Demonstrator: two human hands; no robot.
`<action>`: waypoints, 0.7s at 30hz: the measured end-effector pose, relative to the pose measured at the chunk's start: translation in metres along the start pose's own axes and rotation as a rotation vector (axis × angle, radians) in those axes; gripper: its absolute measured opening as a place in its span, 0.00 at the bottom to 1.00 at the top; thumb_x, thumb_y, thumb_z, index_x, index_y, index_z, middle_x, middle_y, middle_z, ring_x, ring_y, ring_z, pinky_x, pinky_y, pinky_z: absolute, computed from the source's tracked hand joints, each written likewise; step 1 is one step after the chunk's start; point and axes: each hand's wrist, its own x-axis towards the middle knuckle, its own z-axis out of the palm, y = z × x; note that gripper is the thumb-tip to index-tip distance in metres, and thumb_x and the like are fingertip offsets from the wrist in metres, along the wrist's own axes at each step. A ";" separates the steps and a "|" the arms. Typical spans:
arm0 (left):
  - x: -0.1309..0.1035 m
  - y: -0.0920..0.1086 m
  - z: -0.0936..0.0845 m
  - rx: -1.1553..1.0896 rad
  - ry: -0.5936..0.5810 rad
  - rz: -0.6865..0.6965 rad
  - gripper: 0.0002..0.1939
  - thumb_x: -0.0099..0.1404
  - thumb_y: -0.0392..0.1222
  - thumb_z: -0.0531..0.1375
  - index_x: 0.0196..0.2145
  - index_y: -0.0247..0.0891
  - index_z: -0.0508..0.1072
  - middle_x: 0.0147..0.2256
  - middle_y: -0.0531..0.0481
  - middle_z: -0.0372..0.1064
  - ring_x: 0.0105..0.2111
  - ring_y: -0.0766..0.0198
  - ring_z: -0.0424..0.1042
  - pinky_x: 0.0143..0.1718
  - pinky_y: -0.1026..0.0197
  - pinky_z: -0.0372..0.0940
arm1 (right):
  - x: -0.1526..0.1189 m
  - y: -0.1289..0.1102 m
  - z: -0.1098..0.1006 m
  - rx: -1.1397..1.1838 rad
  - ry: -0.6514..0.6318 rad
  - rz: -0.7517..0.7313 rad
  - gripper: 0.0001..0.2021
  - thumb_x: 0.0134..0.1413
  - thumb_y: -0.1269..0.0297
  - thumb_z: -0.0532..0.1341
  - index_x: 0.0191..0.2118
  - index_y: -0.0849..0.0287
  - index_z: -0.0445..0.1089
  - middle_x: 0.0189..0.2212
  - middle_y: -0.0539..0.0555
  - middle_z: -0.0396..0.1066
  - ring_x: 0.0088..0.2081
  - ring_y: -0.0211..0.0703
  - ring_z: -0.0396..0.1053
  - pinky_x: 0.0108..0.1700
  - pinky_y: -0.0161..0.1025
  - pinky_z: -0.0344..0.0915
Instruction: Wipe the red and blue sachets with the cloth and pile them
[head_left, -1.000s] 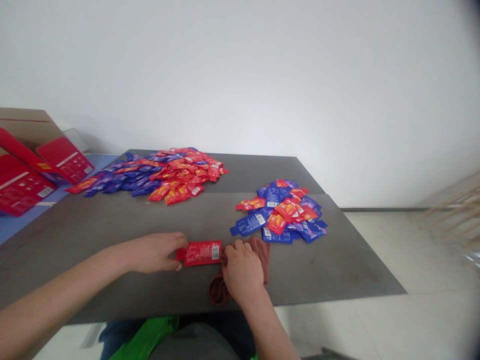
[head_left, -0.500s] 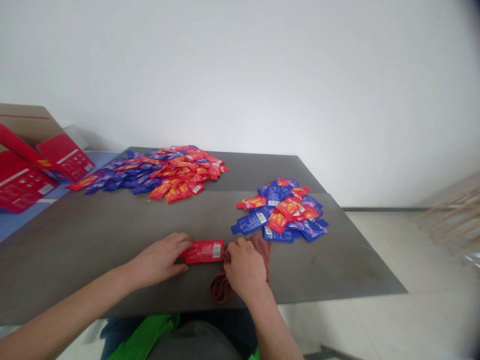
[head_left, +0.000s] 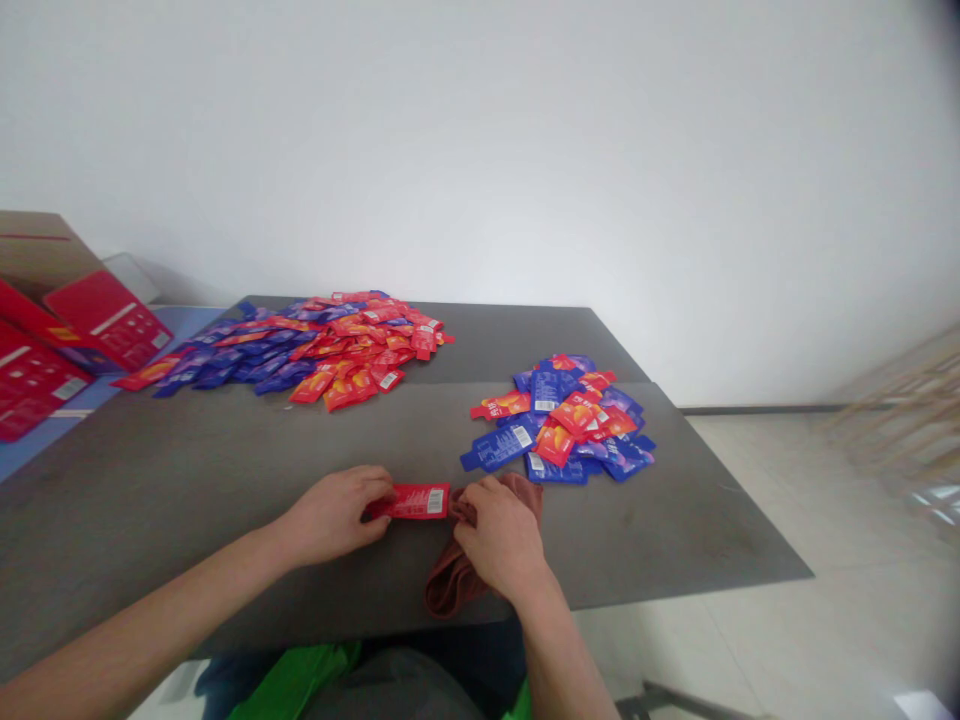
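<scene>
A red sachet (head_left: pixel 420 501) with a white barcode label lies flat on the grey table, between my two hands. My left hand (head_left: pixel 343 512) has its fingers and thumb closed on the sachet's left end. Bunched under my right hand (head_left: pixel 496 530) is a reddish-brown cloth (head_left: pixel 450 580), gripped by the fingers at the sachet's right end. Just beyond the cloth is a smaller pile of blue and red sachets (head_left: pixel 577 415).
A large heap of red and blue sachets (head_left: pixel 345 340) spreads over the table's (head_left: pixel 675 520) back left. Red cartons (head_left: pixel 105 320) stand on a blue surface at far left. A white wall rises behind.
My left hand has closed on the sachet's left end, covering more of it. The thumb of my right hand has shifted on the cloth, whose lower fold has spread slightly.
</scene>
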 end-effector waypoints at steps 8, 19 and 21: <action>0.036 -0.017 -0.027 -0.053 -0.130 0.003 0.11 0.64 0.41 0.53 0.29 0.38 0.74 0.32 0.49 0.71 0.33 0.58 0.71 0.35 0.62 0.59 | -0.001 0.006 -0.001 0.082 0.012 0.026 0.04 0.51 0.68 0.62 0.30 0.55 0.65 0.35 0.46 0.68 0.39 0.39 0.63 0.37 0.38 0.47; 0.042 -0.041 -0.001 -0.273 -0.033 -0.167 0.16 0.65 0.55 0.56 0.32 0.38 0.72 0.31 0.51 0.72 0.34 0.57 0.72 0.35 0.62 0.58 | 0.001 0.007 0.001 0.098 0.045 0.034 0.06 0.51 0.69 0.63 0.29 0.55 0.64 0.35 0.46 0.68 0.39 0.39 0.62 0.37 0.38 0.48; 0.038 -0.041 -0.003 -0.297 -0.031 -0.151 0.17 0.66 0.55 0.55 0.32 0.39 0.72 0.31 0.51 0.71 0.34 0.58 0.71 0.35 0.62 0.58 | 0.002 0.007 -0.002 0.115 0.056 0.029 0.06 0.51 0.70 0.62 0.29 0.55 0.64 0.35 0.46 0.68 0.39 0.39 0.63 0.39 0.37 0.50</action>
